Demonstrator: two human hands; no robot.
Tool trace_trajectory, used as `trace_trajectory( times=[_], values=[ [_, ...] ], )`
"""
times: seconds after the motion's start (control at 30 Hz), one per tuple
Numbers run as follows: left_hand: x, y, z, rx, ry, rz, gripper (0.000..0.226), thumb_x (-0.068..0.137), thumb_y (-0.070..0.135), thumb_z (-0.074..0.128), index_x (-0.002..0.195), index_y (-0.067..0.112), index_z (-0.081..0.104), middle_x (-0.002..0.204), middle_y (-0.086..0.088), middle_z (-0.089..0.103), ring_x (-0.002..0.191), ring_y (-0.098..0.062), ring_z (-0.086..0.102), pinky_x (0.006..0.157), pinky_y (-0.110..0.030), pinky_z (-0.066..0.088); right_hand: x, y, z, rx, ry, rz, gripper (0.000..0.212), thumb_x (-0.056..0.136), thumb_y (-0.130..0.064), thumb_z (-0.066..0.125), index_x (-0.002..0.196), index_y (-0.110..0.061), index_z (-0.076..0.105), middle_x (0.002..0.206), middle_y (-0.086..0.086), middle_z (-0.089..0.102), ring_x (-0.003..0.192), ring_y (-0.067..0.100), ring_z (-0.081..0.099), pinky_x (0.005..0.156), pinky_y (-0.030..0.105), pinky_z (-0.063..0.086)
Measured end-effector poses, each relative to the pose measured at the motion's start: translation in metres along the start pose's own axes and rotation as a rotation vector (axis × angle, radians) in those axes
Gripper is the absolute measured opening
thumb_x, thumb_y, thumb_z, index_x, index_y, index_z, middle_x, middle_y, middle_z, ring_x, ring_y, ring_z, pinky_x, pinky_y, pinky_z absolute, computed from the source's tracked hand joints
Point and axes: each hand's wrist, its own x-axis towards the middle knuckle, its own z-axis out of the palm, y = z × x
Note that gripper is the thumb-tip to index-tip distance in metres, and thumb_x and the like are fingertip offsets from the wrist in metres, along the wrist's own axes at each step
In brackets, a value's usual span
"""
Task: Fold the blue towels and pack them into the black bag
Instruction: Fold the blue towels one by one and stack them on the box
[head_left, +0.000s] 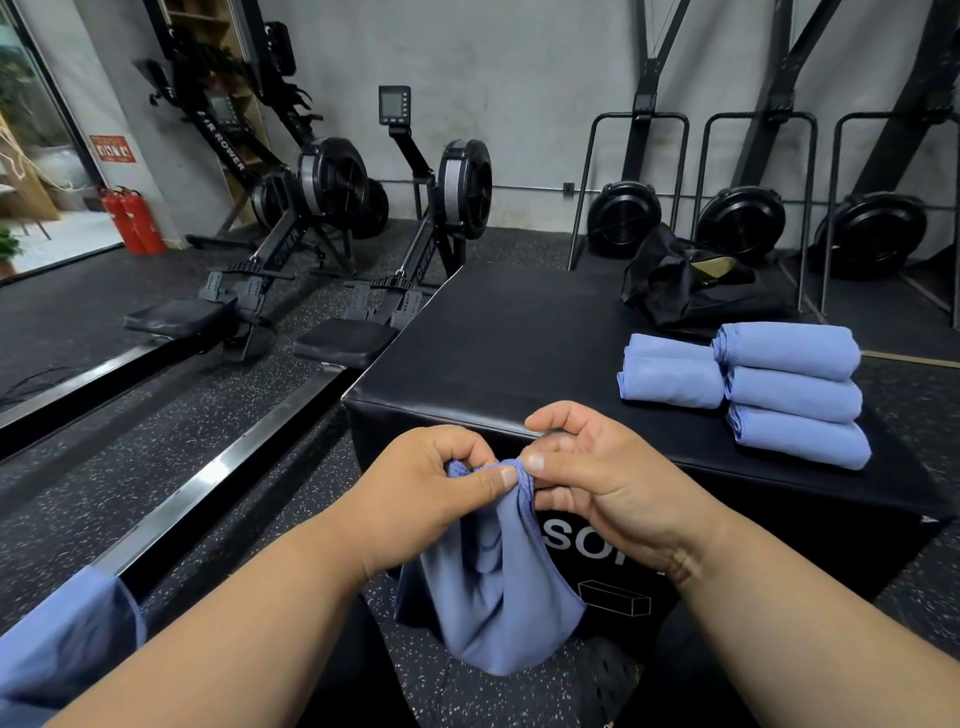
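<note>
A blue towel (493, 587) hangs bunched in front of the black padded box (519, 353). My left hand (431, 493) and my right hand (597, 478) both pinch its top edge, close together, just before the box's near edge. Several folded blue towels (789, 395) lie in two piles on the right of the box top. The black bag (696, 291) sits crumpled and partly open at the box's far right corner.
Two rowing machines (322, 249) stand on the speckled floor to the left. Fan units with metal frames (737, 218) line the back wall. Red fire extinguishers (132, 221) stand at the far left. More blue cloth (62, 644) drapes at the lower left.
</note>
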Motion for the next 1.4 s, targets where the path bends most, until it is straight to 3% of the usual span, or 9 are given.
trace_trajectory(
  times=[0.23,0.4,0.5,0.67,0.8,0.97,1.1,1.2,1.4],
  values=[
    [0.000,0.000,0.003,0.014,0.012,-0.026,0.050,0.078,0.055,0.078,0.073,0.008,0.063,0.079,-0.025,0.065,0.071,-0.018,0.057,0.075,-0.055,0.054,-0.003,0.001,0.005,0.018,0.049,-0.029,0.032,0.093,0.005,0.069,0.120,-0.006,0.056,0.086,0.012,0.073,0.080,0.023,0.072,0.073,0.032,0.060],
    [-0.001,-0.003,0.001,-0.005,0.015,-0.019,0.047,0.078,0.053,0.080,0.069,0.011,0.060,0.067,0.004,0.059,0.068,-0.009,0.052,0.067,-0.031,0.046,-0.007,-0.001,0.008,0.012,0.040,-0.032,0.033,0.092,0.001,0.071,0.120,-0.005,0.054,0.091,0.015,0.075,0.087,0.028,0.072,0.084,0.042,0.059],
    [-0.001,-0.003,0.000,-0.002,0.020,-0.005,0.042,0.082,0.043,0.080,0.069,0.010,0.059,0.065,0.007,0.056,0.066,-0.008,0.051,0.066,-0.024,0.044,-0.008,-0.003,0.008,-0.001,0.050,-0.033,0.041,0.085,-0.005,0.077,0.120,-0.006,0.056,0.093,0.017,0.074,0.089,0.031,0.071,0.088,0.046,0.057],
    [-0.001,-0.003,-0.001,0.027,0.014,0.007,0.043,0.082,0.044,0.078,0.067,0.011,0.055,0.064,0.009,0.050,0.065,-0.008,0.045,0.063,-0.024,0.040,-0.009,-0.006,0.006,-0.071,0.054,-0.025,0.035,0.087,-0.003,0.077,0.117,-0.007,0.059,0.090,0.013,0.072,0.083,0.025,0.070,0.078,0.035,0.060],
    [-0.002,-0.003,-0.001,0.029,0.005,0.009,0.049,0.081,0.051,0.077,0.066,0.011,0.052,0.065,0.005,0.047,0.065,-0.010,0.042,0.062,-0.026,0.037,-0.009,-0.005,0.006,-0.071,0.056,-0.025,0.037,0.084,-0.006,0.079,0.116,-0.008,0.060,0.090,0.012,0.072,0.084,0.024,0.069,0.079,0.036,0.058],
    [-0.003,-0.002,0.000,0.000,0.008,-0.004,0.044,0.086,0.037,0.083,0.062,0.020,0.051,0.059,0.010,0.046,0.059,-0.006,0.042,0.057,-0.019,0.037,-0.010,-0.004,0.004,-0.066,0.032,-0.035,0.043,0.077,-0.012,0.082,0.115,-0.008,0.062,0.090,0.015,0.069,0.084,0.025,0.067,0.078,0.035,0.057],
    [-0.004,-0.001,0.000,-0.020,0.017,-0.007,0.046,0.086,0.038,0.083,0.063,0.016,0.050,0.057,0.010,0.046,0.056,-0.005,0.042,0.056,-0.017,0.036,-0.012,-0.003,0.002,-0.046,-0.015,-0.049,0.049,0.078,-0.004,0.087,0.120,-0.008,0.063,0.097,0.015,0.071,0.089,0.026,0.066,0.086,0.038,0.055],
    [-0.004,-0.002,0.000,-0.036,0.012,-0.010,0.055,0.081,0.051,0.087,0.064,0.015,0.050,0.061,0.006,0.046,0.060,-0.009,0.042,0.059,-0.022,0.036,-0.012,-0.001,0.000,-0.108,-0.040,-0.074,0.049,0.077,0.000,0.082,0.122,-0.011,0.065,0.099,0.013,0.072,0.085,0.021,0.067,0.089,0.035,0.055],
    [-0.003,-0.013,-0.011,-0.064,0.050,-0.011,0.037,0.074,0.050,0.084,0.081,0.018,0.067,0.074,0.006,0.063,0.071,-0.010,0.057,0.072,-0.031,0.049,-0.006,0.003,-0.011,-0.154,0.035,-0.096,0.035,0.088,0.012,0.068,0.114,-0.011,0.065,0.091,0.011,0.070,0.080,0.019,0.064,0.084,0.035,0.050]
  ],
)
